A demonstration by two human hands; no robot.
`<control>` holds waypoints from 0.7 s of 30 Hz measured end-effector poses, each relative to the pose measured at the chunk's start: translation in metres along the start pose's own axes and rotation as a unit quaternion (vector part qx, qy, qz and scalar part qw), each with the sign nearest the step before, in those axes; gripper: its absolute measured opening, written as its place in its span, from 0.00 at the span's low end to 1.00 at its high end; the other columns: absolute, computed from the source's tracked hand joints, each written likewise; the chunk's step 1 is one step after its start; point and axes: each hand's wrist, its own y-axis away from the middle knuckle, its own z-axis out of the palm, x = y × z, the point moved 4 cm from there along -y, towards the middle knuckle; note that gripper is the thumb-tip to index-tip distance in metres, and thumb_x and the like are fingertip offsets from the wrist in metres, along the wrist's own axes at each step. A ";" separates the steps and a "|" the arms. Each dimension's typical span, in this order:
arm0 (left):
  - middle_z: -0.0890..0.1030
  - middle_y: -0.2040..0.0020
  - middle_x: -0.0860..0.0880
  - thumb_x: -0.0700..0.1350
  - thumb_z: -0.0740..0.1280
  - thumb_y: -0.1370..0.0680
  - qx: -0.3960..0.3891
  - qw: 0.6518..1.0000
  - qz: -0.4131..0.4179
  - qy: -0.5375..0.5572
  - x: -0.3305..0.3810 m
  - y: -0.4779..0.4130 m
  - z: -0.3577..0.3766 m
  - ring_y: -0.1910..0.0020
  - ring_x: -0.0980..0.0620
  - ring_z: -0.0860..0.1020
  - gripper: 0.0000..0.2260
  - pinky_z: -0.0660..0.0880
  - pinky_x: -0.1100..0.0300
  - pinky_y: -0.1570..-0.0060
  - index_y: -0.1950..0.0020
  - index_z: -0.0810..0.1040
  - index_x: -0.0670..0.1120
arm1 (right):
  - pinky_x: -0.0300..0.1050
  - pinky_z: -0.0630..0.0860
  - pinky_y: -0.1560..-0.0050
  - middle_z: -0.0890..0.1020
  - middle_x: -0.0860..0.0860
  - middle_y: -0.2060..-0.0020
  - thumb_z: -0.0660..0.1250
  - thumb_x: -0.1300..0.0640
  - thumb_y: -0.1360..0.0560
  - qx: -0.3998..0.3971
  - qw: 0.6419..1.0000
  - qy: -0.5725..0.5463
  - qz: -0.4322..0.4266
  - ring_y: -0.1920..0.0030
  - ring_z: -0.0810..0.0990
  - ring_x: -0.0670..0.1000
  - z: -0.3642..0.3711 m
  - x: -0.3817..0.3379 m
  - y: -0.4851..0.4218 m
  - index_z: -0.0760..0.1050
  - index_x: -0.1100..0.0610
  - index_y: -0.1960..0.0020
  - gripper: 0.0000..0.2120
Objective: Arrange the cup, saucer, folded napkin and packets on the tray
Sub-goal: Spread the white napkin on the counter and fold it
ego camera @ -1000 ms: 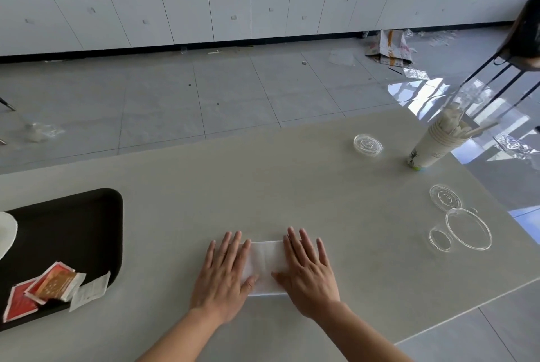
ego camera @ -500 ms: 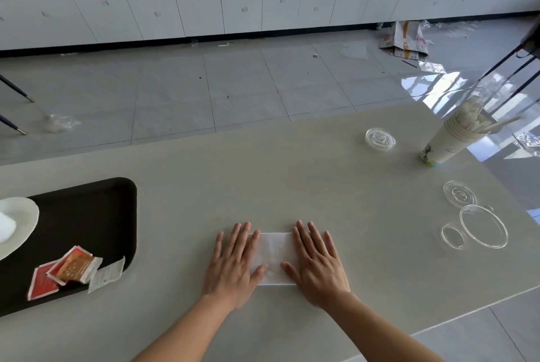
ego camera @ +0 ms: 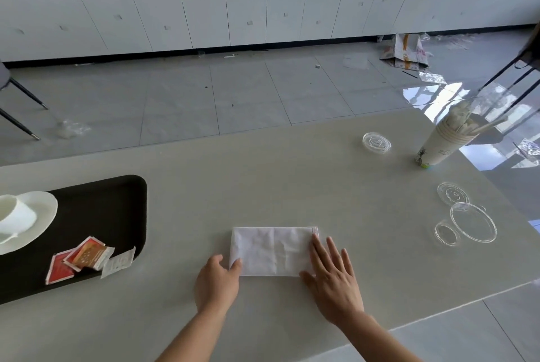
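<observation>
A white folded napkin (ego camera: 271,250) lies flat on the table (ego camera: 292,180) near its front edge. My left hand (ego camera: 217,282) pinches the napkin's near-left corner with thumb and curled fingers. My right hand (ego camera: 333,277) lies flat with straight fingers on the napkin's right end. At the left sits a black tray (ego camera: 96,209). On it a white cup (ego camera: 16,218) stands on a white saucer (ego camera: 43,209), partly cut off by the frame's edge. Red, orange and white packets (ego camera: 87,258) lie at the tray's near edge, the white one overhanging it.
A stack of paper cups (ego camera: 441,145) holding straws stands at the table's far right. Several clear plastic lids (ego camera: 473,225) lie near it and along the right side. Chair legs show at both edges of the view, and litter lies on the floor beyond.
Both hands have slid apart from the napkin's middle to its ends. My left hand went from flat to pinching the near-left corner. The view tilted up and now shows the cup.
</observation>
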 end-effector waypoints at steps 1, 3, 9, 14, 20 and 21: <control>0.83 0.48 0.44 0.57 0.68 0.27 -0.002 0.999 -0.024 0.037 0.001 0.000 -0.001 0.47 0.41 0.80 0.21 0.73 0.55 0.51 0.43 0.80 0.43 | 0.51 0.35 0.23 0.37 0.40 0.22 0.44 0.35 0.20 -0.008 1.000 -0.003 0.002 0.21 0.36 0.50 0.002 0.002 0.000 0.41 0.48 0.19 0.34; 0.78 0.68 0.47 0.57 0.70 0.30 -0.005 0.992 -0.056 0.109 0.002 -0.003 -0.002 0.65 0.42 0.76 0.16 0.67 0.57 0.65 0.65 0.77 0.44 | 0.49 0.33 0.24 0.36 0.38 0.22 0.45 0.35 0.20 -0.012 1.000 -0.006 0.007 0.21 0.35 0.49 0.003 0.004 -0.001 0.40 0.47 0.20 0.34; 0.66 0.75 0.48 0.49 0.72 0.29 -0.052 0.986 -0.072 0.141 0.009 -0.006 0.002 0.74 0.47 0.64 0.18 0.62 0.58 0.69 0.74 0.68 0.46 | 0.50 0.33 0.23 0.34 0.38 0.23 0.41 0.31 0.23 -0.005 0.999 -0.036 0.017 0.22 0.33 0.48 0.000 0.002 -0.002 0.41 0.46 0.20 0.36; 0.72 0.74 0.48 0.40 0.68 0.32 -0.001 0.992 -0.055 0.114 0.007 -0.003 0.001 0.73 0.46 0.67 0.09 0.63 0.59 0.70 0.71 0.71 0.47 | 0.42 0.54 0.23 0.58 0.42 0.22 0.54 0.36 0.21 0.093 0.960 -0.264 -0.013 0.23 0.54 0.41 -0.028 -0.051 -0.010 0.59 0.49 0.22 0.31; 0.64 0.75 0.48 0.44 0.72 0.33 -0.002 0.990 -0.063 0.130 0.008 -0.003 0.004 0.73 0.48 0.60 0.17 0.55 0.58 0.71 0.74 0.64 0.47 | 0.38 0.60 0.32 0.68 0.41 0.29 0.60 0.47 0.18 -0.057 0.764 -0.629 0.132 0.30 0.66 0.40 -0.029 -0.098 -0.030 0.62 0.53 0.23 0.26; 0.65 0.76 0.48 0.45 0.73 0.33 -0.016 0.985 -0.076 0.154 0.007 -0.005 0.006 0.74 0.48 0.61 0.17 0.56 0.59 0.71 0.74 0.66 0.46 | 0.38 0.60 0.31 0.69 0.41 0.31 0.60 0.47 0.18 -0.060 0.753 -0.640 0.139 0.30 0.66 0.41 -0.028 -0.096 -0.032 0.64 0.53 0.24 0.24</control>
